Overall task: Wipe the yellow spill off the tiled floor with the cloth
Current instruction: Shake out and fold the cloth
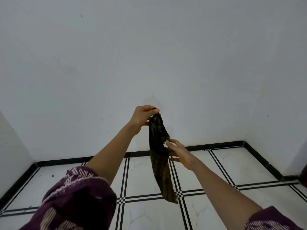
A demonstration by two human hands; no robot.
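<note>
A dark brown-black cloth (pixel 160 156) hangs lengthwise in the air in front of the white wall. My left hand (pixel 142 118) pinches its top end between thumb and fingers. My right hand (pixel 178 152) is lower, its fingers stretched out and touching the cloth's right edge about halfway down. The cloth's bottom end dangles above the white tiled floor (pixel 207 168). No yellow spill shows on the visible tiles.
The floor has white tiles with black double lines and a black skirting (pixel 216 145) along the walls. A small dark speck (pixel 52 175) lies on the left tile. White walls close in at left, ahead and right.
</note>
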